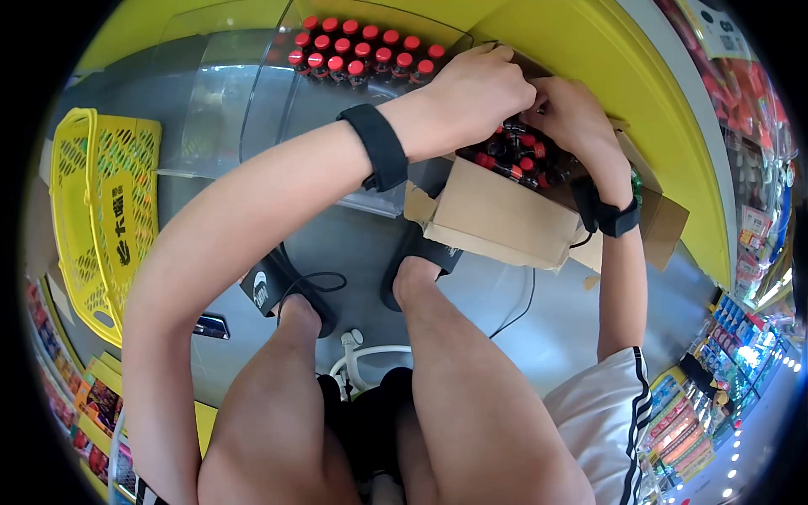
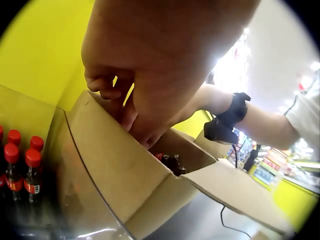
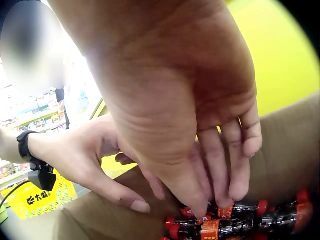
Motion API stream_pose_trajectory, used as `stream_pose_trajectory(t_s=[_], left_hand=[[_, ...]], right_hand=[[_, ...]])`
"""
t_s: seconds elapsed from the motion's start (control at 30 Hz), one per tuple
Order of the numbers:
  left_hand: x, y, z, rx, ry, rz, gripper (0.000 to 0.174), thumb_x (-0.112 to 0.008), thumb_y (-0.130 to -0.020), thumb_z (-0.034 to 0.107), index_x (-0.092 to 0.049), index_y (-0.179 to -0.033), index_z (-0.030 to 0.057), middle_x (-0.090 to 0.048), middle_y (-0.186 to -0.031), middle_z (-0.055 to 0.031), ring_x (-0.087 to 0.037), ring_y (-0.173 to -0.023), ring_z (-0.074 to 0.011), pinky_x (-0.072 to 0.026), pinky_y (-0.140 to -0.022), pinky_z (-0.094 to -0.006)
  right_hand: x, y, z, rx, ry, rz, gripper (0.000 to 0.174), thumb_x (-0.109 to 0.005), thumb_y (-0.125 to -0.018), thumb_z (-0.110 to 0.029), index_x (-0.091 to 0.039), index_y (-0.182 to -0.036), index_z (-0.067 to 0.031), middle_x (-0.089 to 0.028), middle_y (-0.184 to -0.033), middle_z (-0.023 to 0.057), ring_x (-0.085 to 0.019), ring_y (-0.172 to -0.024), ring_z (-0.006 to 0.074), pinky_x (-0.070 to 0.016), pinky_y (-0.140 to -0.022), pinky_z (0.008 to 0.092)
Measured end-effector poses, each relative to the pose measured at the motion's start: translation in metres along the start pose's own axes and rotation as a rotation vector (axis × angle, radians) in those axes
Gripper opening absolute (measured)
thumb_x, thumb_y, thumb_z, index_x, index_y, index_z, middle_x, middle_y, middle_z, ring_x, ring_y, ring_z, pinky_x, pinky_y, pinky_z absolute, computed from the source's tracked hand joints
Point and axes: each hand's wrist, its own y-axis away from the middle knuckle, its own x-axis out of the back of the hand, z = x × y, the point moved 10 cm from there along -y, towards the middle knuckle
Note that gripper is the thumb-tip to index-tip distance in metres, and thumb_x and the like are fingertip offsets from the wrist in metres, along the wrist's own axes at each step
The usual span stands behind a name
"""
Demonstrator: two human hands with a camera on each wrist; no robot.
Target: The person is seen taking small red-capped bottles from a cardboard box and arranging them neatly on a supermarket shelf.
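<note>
Small dark bottles with red caps (image 1: 526,164) (image 3: 210,229) lie in an open cardboard box (image 1: 501,210) (image 2: 117,160). My left hand (image 1: 484,93) (image 2: 150,65) (image 3: 85,155) reaches over the box's side, thumb stretched out and the other fingers loosely bent, with no bottle visible in it. Beside it, my right hand (image 1: 576,118) (image 3: 175,100) points down into the box. Its thumb and fingertips come together on a bottle near the box wall, partly hiding it. In the left wrist view my left hand covers most of the right.
Left of the box, upright red-capped bottles (image 1: 362,55) (image 2: 32,170) stand in rows in a clear plastic container (image 1: 252,109). A yellow basket (image 1: 105,194) is at the far left. Yellow panels (image 1: 589,42) rise behind the box. A black cable (image 1: 522,307) lies on the floor.
</note>
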Motion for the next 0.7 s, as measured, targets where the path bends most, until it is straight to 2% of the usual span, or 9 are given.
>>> stream_pose_trajectory(t_s=[0.13, 0.27, 0.37, 0.43, 0.57, 0.63, 0.7], left_hand=[[-0.024, -0.005, 0.000, -0.036, -0.110, -0.107, 0.007, -0.070, -0.080, 0.003, -0.074, -0.081, 0.0081, -0.069, -0.076, -0.0097, -0.066, -0.092, -0.0306, -0.0503, -0.090, -0.0429], [-0.037, -0.006, -0.001, -0.043, -0.143, -0.165, 0.008, -0.067, -0.083, 0.007, -0.075, -0.079, 0.0097, -0.069, -0.075, -0.0095, -0.067, -0.088, -0.0293, -0.0477, -0.091, -0.0392], [-0.048, -0.007, 0.000, -0.063, -0.202, -0.256, 0.012, -0.066, -0.085, 0.010, -0.075, -0.077, 0.0105, -0.069, -0.073, -0.0090, -0.067, -0.086, -0.0274, -0.0461, -0.094, -0.0377], [-0.063, -0.005, -0.004, -0.038, -0.283, -0.430, 0.014, -0.070, -0.088, 0.011, -0.082, -0.090, 0.0164, -0.079, -0.086, -0.0048, -0.076, -0.092, -0.0227, -0.0430, -0.101, -0.0358], [-0.066, -0.006, -0.003, -0.037, -0.331, -0.450, 0.014, -0.070, -0.089, 0.012, -0.083, -0.091, 0.0169, -0.080, -0.086, -0.0038, -0.076, -0.089, -0.0216, -0.0430, -0.101, -0.0357], [-0.063, -0.006, -0.003, -0.028, -0.360, -0.404, 0.013, -0.068, -0.087, 0.014, -0.080, -0.082, 0.0169, -0.073, -0.077, -0.0047, -0.070, -0.088, -0.0222, -0.0449, -0.099, -0.0349], [-0.063, -0.006, -0.004, -0.019, -0.364, -0.401, 0.013, -0.068, -0.087, 0.014, -0.080, -0.082, 0.0171, -0.074, -0.078, -0.0043, -0.070, -0.089, -0.0218, -0.0449, -0.099, -0.0348]], right_hand=[[-0.006, -0.003, 0.008, 0.043, 0.092, 0.004, 0.028, -0.081, -0.083, -0.004, -0.080, -0.111, -0.0060, -0.081, -0.098, 0.0137, -0.077, -0.094, 0.0348, -0.0602, -0.084, 0.0438], [-0.012, -0.002, 0.009, 0.066, 0.187, 0.032, 0.029, -0.082, -0.082, -0.006, -0.080, -0.111, -0.0075, -0.080, -0.102, 0.0153, -0.077, -0.098, 0.0368, -0.0608, -0.086, 0.0459], [-0.024, -0.007, 0.013, 0.059, 0.250, -0.015, 0.028, -0.081, -0.083, -0.005, -0.080, -0.111, -0.0073, -0.079, -0.104, 0.0194, -0.076, -0.100, 0.0399, -0.0613, -0.088, 0.0486], [-0.031, -0.011, 0.016, 0.061, 0.287, -0.047, 0.026, -0.078, -0.085, -0.004, -0.080, -0.111, -0.0061, -0.077, -0.105, 0.0238, -0.076, -0.100, 0.0426, -0.0616, -0.088, 0.0514], [-0.035, -0.015, 0.019, 0.078, 0.303, -0.050, 0.022, -0.075, -0.086, -0.002, -0.079, -0.108, -0.0038, -0.076, -0.103, 0.0265, -0.075, -0.100, 0.0444, -0.0618, -0.087, 0.0525], [-0.036, -0.015, 0.020, 0.094, 0.322, -0.012, 0.018, -0.074, -0.086, -0.001, -0.077, -0.104, -0.0009, -0.076, -0.101, 0.0272, -0.075, -0.099, 0.0453, -0.0618, -0.086, 0.0528], [-0.040, -0.017, 0.021, 0.093, 0.327, -0.011, 0.017, -0.074, -0.086, -0.001, -0.077, -0.103, 0.0000, -0.076, -0.101, 0.0272, -0.075, -0.099, 0.0456, -0.0619, -0.086, 0.0527]])
